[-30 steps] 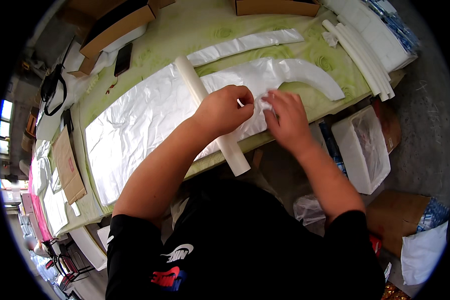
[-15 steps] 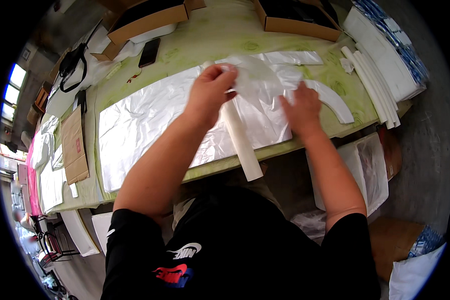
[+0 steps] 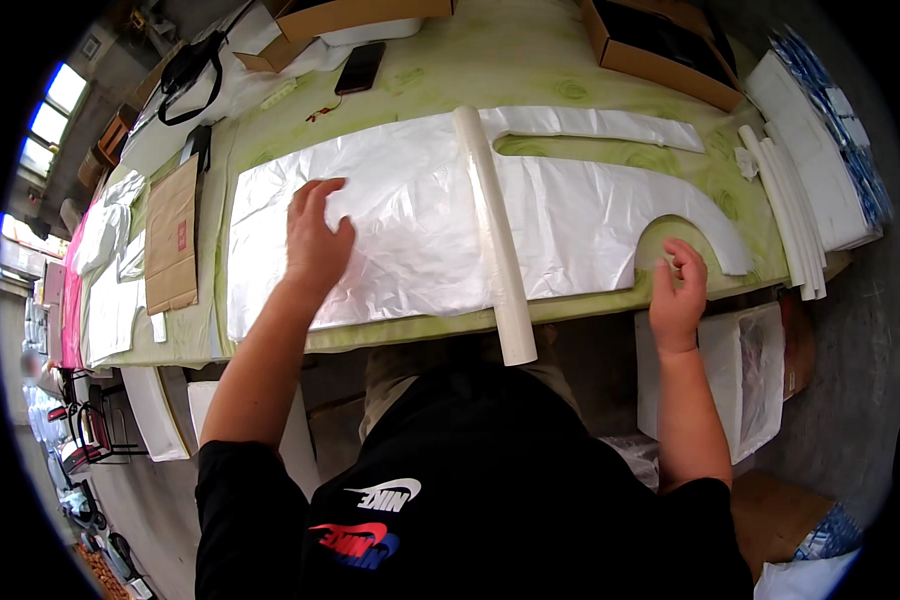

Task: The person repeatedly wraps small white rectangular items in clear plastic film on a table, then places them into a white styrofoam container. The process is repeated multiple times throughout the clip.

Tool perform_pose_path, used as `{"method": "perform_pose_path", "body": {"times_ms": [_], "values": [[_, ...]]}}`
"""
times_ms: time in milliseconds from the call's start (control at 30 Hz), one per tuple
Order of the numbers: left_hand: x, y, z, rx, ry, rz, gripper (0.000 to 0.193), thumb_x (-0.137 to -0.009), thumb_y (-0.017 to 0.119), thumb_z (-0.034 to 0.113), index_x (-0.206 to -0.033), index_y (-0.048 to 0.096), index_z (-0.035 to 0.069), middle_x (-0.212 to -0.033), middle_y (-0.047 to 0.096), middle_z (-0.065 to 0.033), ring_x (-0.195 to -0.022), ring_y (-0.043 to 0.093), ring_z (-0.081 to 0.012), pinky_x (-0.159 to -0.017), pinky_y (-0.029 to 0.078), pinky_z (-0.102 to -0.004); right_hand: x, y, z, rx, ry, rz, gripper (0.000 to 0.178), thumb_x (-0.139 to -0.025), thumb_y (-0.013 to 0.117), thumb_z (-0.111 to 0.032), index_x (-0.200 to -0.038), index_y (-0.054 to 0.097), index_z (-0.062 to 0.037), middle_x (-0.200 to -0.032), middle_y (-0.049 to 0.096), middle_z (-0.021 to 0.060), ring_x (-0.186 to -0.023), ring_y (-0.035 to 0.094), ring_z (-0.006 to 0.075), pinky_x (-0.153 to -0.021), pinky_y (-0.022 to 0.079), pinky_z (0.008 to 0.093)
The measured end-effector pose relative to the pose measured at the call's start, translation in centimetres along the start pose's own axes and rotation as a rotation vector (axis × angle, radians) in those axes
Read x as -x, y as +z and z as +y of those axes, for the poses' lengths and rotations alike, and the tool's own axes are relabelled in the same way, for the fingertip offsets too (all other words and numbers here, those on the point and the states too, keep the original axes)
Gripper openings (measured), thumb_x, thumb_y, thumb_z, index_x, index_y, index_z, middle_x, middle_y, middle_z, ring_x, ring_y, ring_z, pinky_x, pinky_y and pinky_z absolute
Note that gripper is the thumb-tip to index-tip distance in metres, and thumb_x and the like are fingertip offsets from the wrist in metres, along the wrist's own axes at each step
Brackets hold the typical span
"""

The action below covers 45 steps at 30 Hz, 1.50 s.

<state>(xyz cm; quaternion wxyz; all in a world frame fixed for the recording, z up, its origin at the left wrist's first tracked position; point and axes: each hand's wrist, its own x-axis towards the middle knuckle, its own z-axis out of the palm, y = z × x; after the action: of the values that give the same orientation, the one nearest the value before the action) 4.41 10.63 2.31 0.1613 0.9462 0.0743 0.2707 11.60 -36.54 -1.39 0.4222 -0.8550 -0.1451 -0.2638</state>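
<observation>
A stack of white plastic bags (image 3: 400,235), cut with handles at the right end, lies flat on the table. Across its middle rests a pale roll or tube (image 3: 497,230), its near end jutting past the table edge. My left hand (image 3: 316,232) is over the left half of the bags, fingers curved and apart, holding nothing. Over the near right side, by the curved cut-out of the handle, my right hand (image 3: 680,290) hovers with bent, parted fingers and nothing in them.
The table wears a green patterned cloth (image 3: 510,80). A phone (image 3: 361,68) and open cardboard boxes (image 3: 660,55) stand at the back. Several white tubes (image 3: 785,215) lie at the right beside stacked packs (image 3: 815,150). Flat brown cardboard (image 3: 173,240) is at left.
My hands have moved apart, the left leftward and the right to the right and nearer. The translucent film held in my left hand is let go; the bags' handles now lie flat.
</observation>
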Motion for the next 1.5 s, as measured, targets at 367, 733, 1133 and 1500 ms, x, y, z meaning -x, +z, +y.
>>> {"method": "perform_pose_path", "body": {"times_ms": [367, 733, 1133, 1500], "values": [[2.9, 5.1, 10.4, 0.188, 0.14, -0.383, 0.06, -0.09, 0.067, 0.024, -0.145, 0.05, 0.007, -0.153, 0.047, -0.0155, -0.146, 0.036, -0.039, -0.123, 0.024, -0.0532, 2.6, 5.0, -10.2, -0.342, -0.267, -0.382, 0.025, -0.084, 0.071, -0.002, -0.109, 0.069, -0.0056, -0.126, 0.065, 0.0145, -0.12, 0.058, 0.0354, -0.105, 0.047, 0.0422], [-0.1, 2.7, 9.5, 0.227, 0.408, -0.321, 0.053, -0.089, 0.068, 0.024, -0.139, 0.059, 0.011, -0.156, 0.046, -0.0129, -0.146, 0.037, -0.038, -0.117, 0.031, -0.0537, 2.5, 6.9, -13.6, -0.385, -0.415, -0.621, 0.031, -0.08, 0.076, -0.011, -0.111, 0.071, -0.0089, -0.124, 0.068, 0.0102, -0.119, 0.056, 0.035, -0.103, 0.046, 0.0432], [2.1, 1.4, 8.1, 0.223, 0.328, -0.352, 0.039, -0.095, 0.065, 0.04, -0.122, 0.069, 0.013, -0.14, 0.06, -0.0069, -0.144, 0.04, -0.0376, -0.12, 0.027, -0.0597, -0.6, 12.5, -11.1, 0.104, -0.378, -0.396, 0.049, -0.082, 0.077, -0.024, -0.129, 0.066, -0.0178, -0.148, 0.042, 0.0204, -0.138, 0.037, 0.045, -0.114, 0.032, 0.0562], [6.3, -0.7, 4.6, 0.269, 0.098, -0.222, 0.052, -0.092, 0.066, 0.027, -0.14, 0.057, 0.009, -0.154, 0.048, -0.0139, -0.141, 0.044, -0.036, -0.117, 0.032, -0.0539, -7.8, 21.7, -13.7, 0.392, 0.046, -0.627, 0.062, -0.091, 0.066, -0.041, -0.14, 0.057, -0.0048, -0.158, 0.041, 0.012, -0.149, 0.034, 0.0292, -0.12, 0.021, 0.0637]]}}
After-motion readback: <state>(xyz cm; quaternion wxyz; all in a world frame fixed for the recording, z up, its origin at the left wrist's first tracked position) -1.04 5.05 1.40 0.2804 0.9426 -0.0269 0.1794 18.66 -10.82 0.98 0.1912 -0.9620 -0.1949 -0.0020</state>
